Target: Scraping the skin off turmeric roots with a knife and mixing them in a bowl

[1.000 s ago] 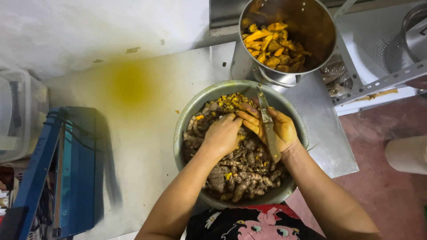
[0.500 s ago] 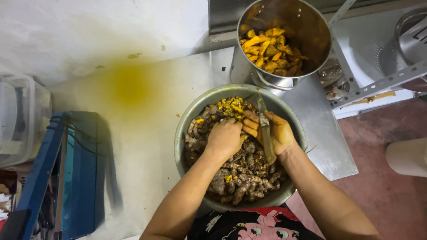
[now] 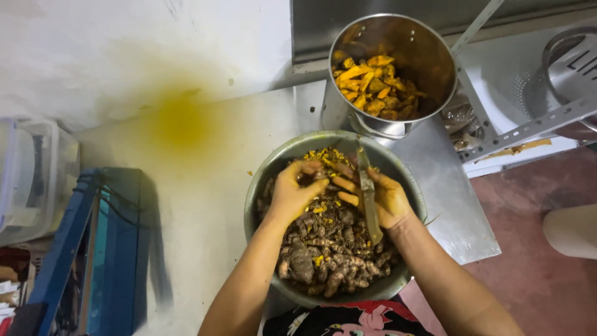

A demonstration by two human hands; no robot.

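Peeling over the wide grey metal bowl (image 3: 264,186) keeps scraps contained. The left hand (image 3: 292,194) closes on a brown turmeric root (image 3: 306,179); the right hand (image 3: 387,200) grips a wooden-handled knife (image 3: 369,198), whose blade should angle away from the fingers.

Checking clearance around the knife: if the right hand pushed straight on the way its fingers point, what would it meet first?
The right hand, stained yellow and holding a knife, points its fingers left across the basin. It would likely meet the left hand first, which grips a root piece close by; depth between them is unclear.
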